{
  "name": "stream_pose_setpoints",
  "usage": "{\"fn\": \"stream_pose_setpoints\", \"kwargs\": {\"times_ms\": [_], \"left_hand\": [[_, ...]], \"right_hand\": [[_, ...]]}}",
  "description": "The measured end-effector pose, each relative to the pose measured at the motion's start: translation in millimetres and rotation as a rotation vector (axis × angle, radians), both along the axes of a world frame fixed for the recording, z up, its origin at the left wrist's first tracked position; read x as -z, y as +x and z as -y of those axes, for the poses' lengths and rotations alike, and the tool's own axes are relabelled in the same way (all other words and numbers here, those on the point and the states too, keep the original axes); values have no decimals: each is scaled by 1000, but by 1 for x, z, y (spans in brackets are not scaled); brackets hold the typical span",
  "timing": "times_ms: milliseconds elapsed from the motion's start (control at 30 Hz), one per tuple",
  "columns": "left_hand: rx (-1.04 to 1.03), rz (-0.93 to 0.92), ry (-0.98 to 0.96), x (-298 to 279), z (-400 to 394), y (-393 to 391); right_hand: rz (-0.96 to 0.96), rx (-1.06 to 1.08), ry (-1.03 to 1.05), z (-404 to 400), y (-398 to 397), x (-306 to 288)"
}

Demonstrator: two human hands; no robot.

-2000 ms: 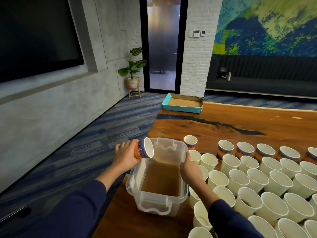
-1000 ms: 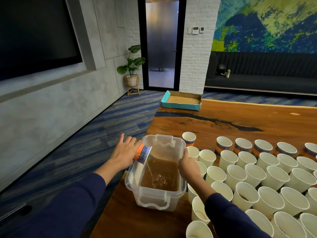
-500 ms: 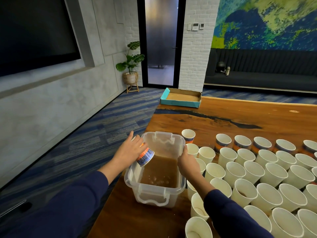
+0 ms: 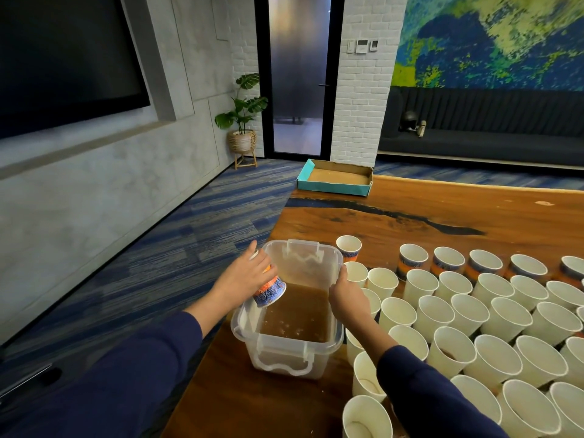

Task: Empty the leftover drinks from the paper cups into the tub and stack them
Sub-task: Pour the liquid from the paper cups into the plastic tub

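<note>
One tub (image 4: 337, 339), two hands, one upturned cup (image 4: 268, 290)

1. Teal cardboard tray (image 4: 335, 178) at wooden table's (image 4: 410, 222) far corner.
2. Potted plant (image 4: 242, 121) on stand beside glass door (image 4: 298, 74).
3. Dark sofa (image 4: 489, 140) below mural (image 4: 489, 39).
4. Wall screen (image 4: 63, 58).

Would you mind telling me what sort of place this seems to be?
Probably an office meeting room or lounge: a large dark wall screen, a long wooden table crowded with paper cups, and a dark bench sofa under a wall mural.
</note>
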State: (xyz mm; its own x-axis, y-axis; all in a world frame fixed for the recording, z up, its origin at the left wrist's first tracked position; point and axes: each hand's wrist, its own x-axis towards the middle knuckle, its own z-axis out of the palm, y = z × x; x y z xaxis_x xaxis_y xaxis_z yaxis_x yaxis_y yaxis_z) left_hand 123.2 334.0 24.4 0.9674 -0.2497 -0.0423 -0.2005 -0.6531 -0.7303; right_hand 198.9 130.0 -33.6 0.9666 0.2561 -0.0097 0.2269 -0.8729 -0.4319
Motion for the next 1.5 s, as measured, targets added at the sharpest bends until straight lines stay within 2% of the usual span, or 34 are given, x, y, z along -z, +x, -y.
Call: {"fn": "stream_pose_setpoints", "kwargs": {"times_ms": [267,533,633,733,800,833,933,1033,1133,1167,1267,1333,1500], "left_hand": [[78,57,64,7,-3,0],[50,51,19,6,-1,0],[-148,62,-192,0,4,-1],[-349,170,-568,-4,3,-6],[-399,272,-834,-7,2,-9],[-422,303,-958,-7,2,-10],[-475,294,-1257,-8,15,-15],[-343,205,-1453,-5,31,-21],[-271,134,-1553,-7,38,-32],[-268,99,-1521,-8,37,-36],[-255,-75,-1249,-6,29,-47],[-331,-189,-1185,1,19,-52],[-594,-139,-1415,20,0,-57]], "right_hand": [[0,1,-21,0,-3,-5],[-13,9,0,0,-3,-6],[-8,-3,-40,1,-5,-6],[15,-18,-161,2,-1,-17],[125,-89,-191,2,-3,-35],[132,-135,-82,1,-7,-47],[-75,-327,383,-7,-29,-85],[-93,-491,411,-14,-51,-107],[4,-491,264,-10,-65,-119],[21,-493,221,-6,-69,-121],[12,-544,122,7,-82,-127],[16,-571,80,16,-93,-129],[-78,-680,-42,33,-122,-129]]}}
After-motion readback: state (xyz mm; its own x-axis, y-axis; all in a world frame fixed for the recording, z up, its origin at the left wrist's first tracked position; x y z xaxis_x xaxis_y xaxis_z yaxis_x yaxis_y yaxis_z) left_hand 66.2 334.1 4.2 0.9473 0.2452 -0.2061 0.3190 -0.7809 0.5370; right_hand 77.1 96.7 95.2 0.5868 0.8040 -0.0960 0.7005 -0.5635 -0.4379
